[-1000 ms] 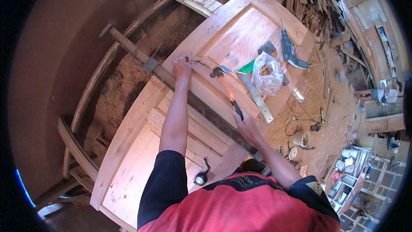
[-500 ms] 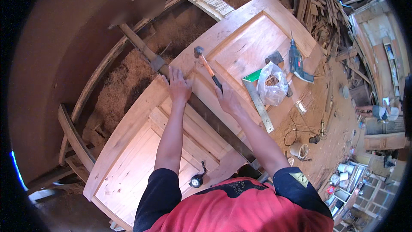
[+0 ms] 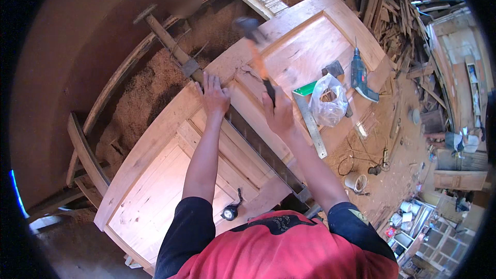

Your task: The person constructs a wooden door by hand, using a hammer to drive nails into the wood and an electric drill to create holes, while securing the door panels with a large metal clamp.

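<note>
A wooden panelled door (image 3: 165, 183) lies in front of me, with a long metal bar clamp (image 3: 266, 150) running across it. My left hand (image 3: 213, 95) rests on the door's far frame beside the clamp, fingers stretched out. In my right hand (image 3: 279, 111) is a hammer (image 3: 259, 62), gripped by its black handle end. Its head is smeared by motion above the frame, to the right of my left hand. Whether the hammer touches anything cannot be told.
A clear plastic bag (image 3: 329, 101), a try square (image 3: 310, 126), a dark block (image 3: 332, 68) and a power drill (image 3: 357, 75) lie on the right half. A round black-cased object (image 3: 230, 212) sits near me. Sawdust (image 3: 134, 108) and scrap timber (image 3: 400, 36) lie beyond.
The hammer has swung up, its head now blurred. My right hand has moved a little to the right, still gripping it. My left hand remains by the clamp.
</note>
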Motion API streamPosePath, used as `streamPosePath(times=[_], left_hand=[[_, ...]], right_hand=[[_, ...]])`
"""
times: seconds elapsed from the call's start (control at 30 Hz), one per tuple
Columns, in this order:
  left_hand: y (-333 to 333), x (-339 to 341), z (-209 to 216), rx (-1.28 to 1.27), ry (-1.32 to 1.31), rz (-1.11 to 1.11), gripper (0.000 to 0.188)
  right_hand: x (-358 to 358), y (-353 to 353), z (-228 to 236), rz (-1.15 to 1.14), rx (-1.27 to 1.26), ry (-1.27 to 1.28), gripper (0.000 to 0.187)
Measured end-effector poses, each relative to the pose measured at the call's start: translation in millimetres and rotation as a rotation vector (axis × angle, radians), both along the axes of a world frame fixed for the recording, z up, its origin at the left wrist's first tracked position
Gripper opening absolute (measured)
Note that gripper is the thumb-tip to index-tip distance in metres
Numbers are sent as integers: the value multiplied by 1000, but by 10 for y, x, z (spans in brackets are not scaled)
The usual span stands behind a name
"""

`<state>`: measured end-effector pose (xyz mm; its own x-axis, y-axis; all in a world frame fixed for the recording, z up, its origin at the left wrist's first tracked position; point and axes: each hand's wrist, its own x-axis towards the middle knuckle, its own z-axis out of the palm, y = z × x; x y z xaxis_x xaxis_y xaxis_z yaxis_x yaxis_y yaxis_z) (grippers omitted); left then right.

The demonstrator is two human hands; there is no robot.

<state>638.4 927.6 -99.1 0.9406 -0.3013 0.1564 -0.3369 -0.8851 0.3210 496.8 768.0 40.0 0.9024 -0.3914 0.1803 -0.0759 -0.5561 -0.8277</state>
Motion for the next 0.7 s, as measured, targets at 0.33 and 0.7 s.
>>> streamPosePath(times=[0.33,0.7], left_hand=[[-42,-32,-85,-39,-32,-27,54],[-68,-3,-32,-58,-87,-19,48]], right_hand=[[-32,-147,-427,-13,-78,119,25],[-67,-140,-516,-34,-41,-25,29]])
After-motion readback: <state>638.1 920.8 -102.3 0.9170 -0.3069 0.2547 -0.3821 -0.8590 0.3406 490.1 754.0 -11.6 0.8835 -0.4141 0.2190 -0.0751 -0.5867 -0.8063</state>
